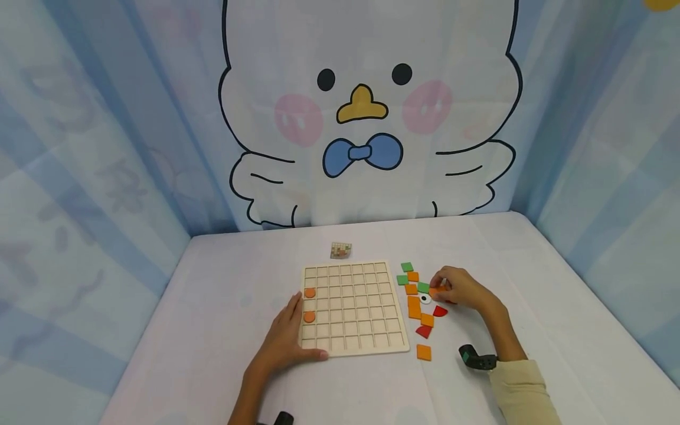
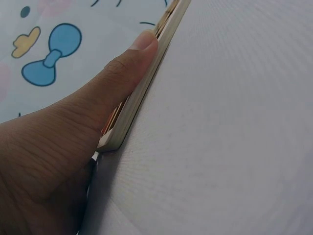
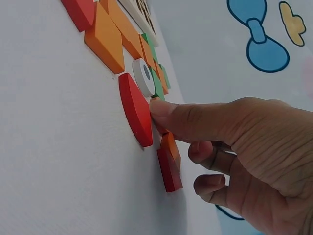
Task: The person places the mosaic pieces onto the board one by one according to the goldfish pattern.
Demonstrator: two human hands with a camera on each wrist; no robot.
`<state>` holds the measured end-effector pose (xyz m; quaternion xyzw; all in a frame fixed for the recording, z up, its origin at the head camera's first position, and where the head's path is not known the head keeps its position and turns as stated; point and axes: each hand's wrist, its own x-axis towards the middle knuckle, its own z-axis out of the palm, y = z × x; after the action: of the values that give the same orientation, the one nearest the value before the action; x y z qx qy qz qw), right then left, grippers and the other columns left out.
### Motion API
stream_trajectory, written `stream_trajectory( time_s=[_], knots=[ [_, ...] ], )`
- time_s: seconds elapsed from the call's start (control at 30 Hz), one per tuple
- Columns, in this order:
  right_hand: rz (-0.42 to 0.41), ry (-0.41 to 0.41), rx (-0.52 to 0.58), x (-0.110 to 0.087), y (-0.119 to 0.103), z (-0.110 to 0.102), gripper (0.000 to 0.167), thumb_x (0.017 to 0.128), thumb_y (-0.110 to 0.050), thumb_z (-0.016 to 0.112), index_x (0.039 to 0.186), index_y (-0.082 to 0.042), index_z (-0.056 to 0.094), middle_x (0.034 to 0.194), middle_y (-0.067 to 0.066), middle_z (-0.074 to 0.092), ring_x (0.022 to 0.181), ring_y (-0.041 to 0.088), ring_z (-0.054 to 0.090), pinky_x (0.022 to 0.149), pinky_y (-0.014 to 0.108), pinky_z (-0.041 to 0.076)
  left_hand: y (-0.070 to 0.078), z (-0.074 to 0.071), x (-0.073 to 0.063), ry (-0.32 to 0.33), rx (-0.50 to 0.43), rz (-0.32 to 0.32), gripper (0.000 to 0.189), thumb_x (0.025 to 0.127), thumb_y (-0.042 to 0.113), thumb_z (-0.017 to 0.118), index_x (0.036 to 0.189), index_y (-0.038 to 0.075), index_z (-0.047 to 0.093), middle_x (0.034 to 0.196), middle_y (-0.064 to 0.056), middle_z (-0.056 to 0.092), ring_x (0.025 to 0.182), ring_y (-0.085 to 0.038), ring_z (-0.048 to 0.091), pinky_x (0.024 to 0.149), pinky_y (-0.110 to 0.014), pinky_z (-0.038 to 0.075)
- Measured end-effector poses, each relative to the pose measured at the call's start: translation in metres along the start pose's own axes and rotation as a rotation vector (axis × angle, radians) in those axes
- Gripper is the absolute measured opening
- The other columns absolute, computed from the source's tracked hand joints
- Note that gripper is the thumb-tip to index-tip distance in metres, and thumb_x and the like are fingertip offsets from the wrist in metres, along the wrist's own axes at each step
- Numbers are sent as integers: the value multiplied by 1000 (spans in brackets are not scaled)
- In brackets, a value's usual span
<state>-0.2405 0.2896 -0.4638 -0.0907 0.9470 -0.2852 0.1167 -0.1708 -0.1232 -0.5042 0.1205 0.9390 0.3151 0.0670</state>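
The left hand (image 1: 287,337), fingers spread, braces the board (image 1: 353,308) near-left; the right hand (image 1: 462,287) pinches an orange tile (image 1: 437,291), seemingly light, stiff, best held by its edges.

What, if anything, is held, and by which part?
Right hand seems to pinch an orange piece, exact spot hidden; left hand rests against the near left corner of the board.

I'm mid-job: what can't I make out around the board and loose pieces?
Small patterned item: head view, too small to read.
Orange piece: head view, partly covered by the right hand.
Board: left wrist view, top partly behind the left hand, far end cut off by the upper edge.
Black object at the bottom: head view, cut off by the lower edge.
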Motion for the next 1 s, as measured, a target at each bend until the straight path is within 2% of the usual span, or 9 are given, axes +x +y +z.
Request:
stream_trajectory(
  time_s=[0.23,0.57,0.83,1.0],
  knots=[
    [5,6,-13,1,-1,3,24,85,-15,76,104,-4,68,93,6,59,80,18,51,70,25,53,-1,0,-3,5,2,-3,140,55,73,81,157,6,11,166,-10,6,151,-33,13,118,-56,23],
    [-2,31,-22,-1,-2,2,21,87,-15,73,102,-2,67,87,6,58,76,17,51,68,25,54,-5,3,-3,14,12,10,140,56,74,79,157,5,11,166,-11,6,151,-34,15,118,-55,24],
    [47,27,-4,0,-1,0,28,91,-21,70,109,0,64,79,7,57,66,16,53,60,24,53,-3,2,-3,25,13,17,139,56,72,81,157,5,12,165,-11,8,150,-35,18,117,-56,26],
    [41,36,-12,-1,-5,-4,28,91,-20,69,110,0,64,76,7,55,63,17,52,57,24,51,-2,1,-1,24,20,26,139,57,72,80,157,5,12,165,-12,8,149,-35,18,117,-56,27]
  ],
)
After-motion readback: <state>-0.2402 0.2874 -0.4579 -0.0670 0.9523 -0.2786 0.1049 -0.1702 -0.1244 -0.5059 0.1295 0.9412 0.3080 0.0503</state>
